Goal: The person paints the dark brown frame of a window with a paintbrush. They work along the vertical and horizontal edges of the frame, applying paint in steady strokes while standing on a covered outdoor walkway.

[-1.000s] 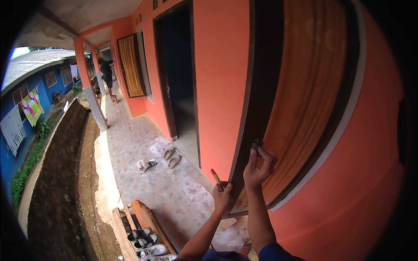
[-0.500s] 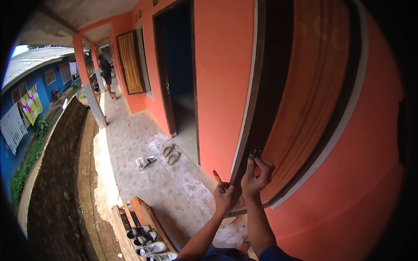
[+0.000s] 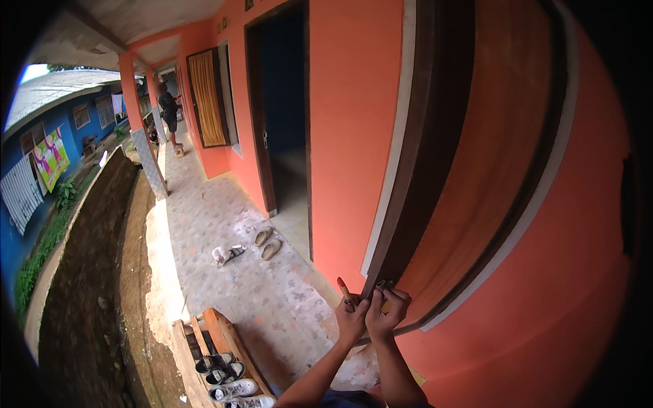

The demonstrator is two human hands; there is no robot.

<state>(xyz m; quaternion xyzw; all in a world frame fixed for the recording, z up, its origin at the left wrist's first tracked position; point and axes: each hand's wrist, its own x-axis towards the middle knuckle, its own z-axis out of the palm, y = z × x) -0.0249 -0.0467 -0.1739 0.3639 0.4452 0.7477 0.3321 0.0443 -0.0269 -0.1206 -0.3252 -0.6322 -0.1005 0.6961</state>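
Note:
My left hand [image 3: 350,321] is closed round a slim tan stick with a reddish tip [image 3: 343,286], which points up between the fingers. It rests close against the dark brown window frame [image 3: 408,234]. Right beside it, my right hand [image 3: 388,314] is pinched at the lower part of the frame. Something small and dark [image 3: 383,283] shows at its fingertips; its kind is too small to make out. Behind the frame is the orange-brown window panel [image 3: 476,190], set in a salmon-coloured wall [image 3: 350,136].
A wooden rack [image 3: 228,333] with several shoes stands at lower left. Slip-on shoes [image 3: 271,249] and a crumpled light-and-dark thing [image 3: 226,254] lie on the tiled walkway. A doorway [image 3: 282,129] opens ahead. Far along, a person [image 3: 168,112] stands near an open shutter [image 3: 207,98]. A ditch [image 3: 88,258] runs left.
My right hand has come down along the window frame and to the left, next to my left hand. The left hand has shifted slightly down and keeps the stick.

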